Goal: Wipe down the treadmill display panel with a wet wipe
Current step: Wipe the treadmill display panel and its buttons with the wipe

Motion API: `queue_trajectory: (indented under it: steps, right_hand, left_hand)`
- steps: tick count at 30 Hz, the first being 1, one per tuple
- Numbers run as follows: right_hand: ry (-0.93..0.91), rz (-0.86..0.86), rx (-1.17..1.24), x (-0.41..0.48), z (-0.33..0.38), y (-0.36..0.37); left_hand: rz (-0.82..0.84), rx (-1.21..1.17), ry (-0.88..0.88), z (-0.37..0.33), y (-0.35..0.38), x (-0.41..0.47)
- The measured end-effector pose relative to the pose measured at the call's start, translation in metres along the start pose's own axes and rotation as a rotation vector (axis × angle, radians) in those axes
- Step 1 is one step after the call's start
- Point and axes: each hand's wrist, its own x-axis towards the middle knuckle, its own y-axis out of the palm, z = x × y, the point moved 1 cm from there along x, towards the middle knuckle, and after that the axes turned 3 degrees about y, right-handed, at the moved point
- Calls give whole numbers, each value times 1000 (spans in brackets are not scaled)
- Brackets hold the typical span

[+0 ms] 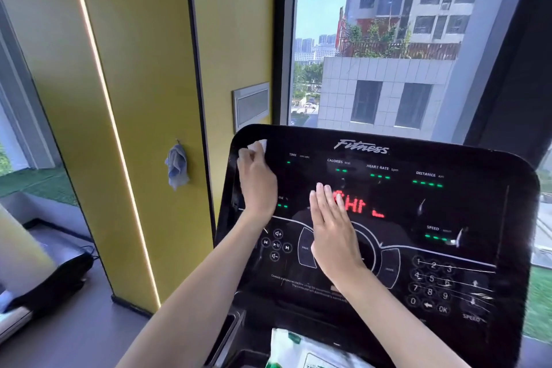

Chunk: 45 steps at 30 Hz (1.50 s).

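A soft blue cloth (176, 169) hangs on the yellow wall (143, 98), well apart from the work. Next, the left hand (258, 185) curls its fingers round a small white wet wipe (258, 145). It presses the wipe on the top left corner of the shiny black treadmill display panel (448, 203). The right hand (331, 233) has straight, flat fingers and holds nothing. It lies on or just over the middle of the panel, beside the red glowing letters (358, 206). It is not clear if it touches.

What could go wrong? The panel is lit up, so a hard press may hit a key and start the belt. The flat right hand may leave finger marks on the shiny face. The wipe is bunched up small, so it may miss spots. Too much wet could run down to the white number keys (431, 279) on the right.

Counted: one blue cloth, two hands, one wipe in use, one white and green pack of wipes (298, 349) at the bottom, one panel and ten number keys.
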Motion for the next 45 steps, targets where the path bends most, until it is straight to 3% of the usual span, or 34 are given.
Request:
queue_trajectory:
  steps: [3,4,5,8,9,12,13,14,15,17,18,19,22,23,24,27,28,29,32,33,34,37,38,39,42,43,45]
  right_hand:
    - [-40,-2,69,-1,-10,-7]
    - [-55,-13,99,-1,-15,-10]
    - [-59,-28,129,-3,-20,-13]
    - [6,-77,195,-15,-34,-23]
    - [40,-89,209,-20,-38,-25]
    - [135,-105,195,-31,-52,-29]
    - [163,-109,173,-32,-56,-30]
    - [189,-107,152,-33,-59,-30]
    - [207,-101,134,-34,-61,-30]
    - [219,-71,89,-34,-62,-28]
    - [218,-55,60,-34,-62,-27]
    - [212,-46,25,-33,-62,-26]
    - [169,-34,-50,-33,-62,-24]
    - [155,-34,-49,-33,-64,-25]
    - [145,-28,-31,-34,-66,-25]
    - [145,-22,92,-35,-73,-24]
    - [142,-25,109,-35,-74,-24]
    - [137,-26,113,-35,-74,-23]
    - [139,-33,128,-35,-73,-22]
    - [140,-34,131,-35,-73,-22]
    - [139,-34,127,-35,-73,-22]
    - [144,-49,115,-36,-72,-21]
    - [148,-51,108,-36,-71,-21]
    - [152,-50,96,-36,-70,-21]
    - [163,-53,77,-35,-69,-22]
    - [164,-53,69,-34,-68,-22]
    - [170,-57,45,-34,-67,-21]
  left_hand:
    - [158,11,480,-17,6,-16]
    - [188,11,549,-12,4,-13]
    - [178,7,493,-6,2,-8]
    - [6,-8,-41,1,2,-2]
    - [7,27,-41,-6,4,-7]
    - [210,57,484,-24,16,-26]
    - [257,55,617,-25,15,-26]
    - [261,50,632,-23,13,-21]
    - [213,26,522,-18,12,-16]
    - [59,-39,123,-18,12,-13]
    - [28,-38,58,-25,13,-18]
    - [49,-24,129,-35,16,-24]
    - [330,26,663,-48,26,-41]
    - [346,43,728,-45,23,-35]
    - [302,38,673,-38,21,-27]
    - [15,-43,89,-18,13,-16]
    - [-12,-35,12,-19,12,-19]
    - [15,-24,77,-25,14,-23]
    - [269,4,653,-40,20,-42]
    - [284,15,724,-38,19,-37]
    - [246,7,659,-32,18,-30]
    - [3,-81,33,-23,13,-21]
    - [-4,-88,15,-29,13,-24]
    - [48,-81,136,-38,15,-29]
    - [259,-41,652,-52,18,-40]
    - [268,-48,638,-50,18,-34]
    - [137,-106,294,-45,18,-19]
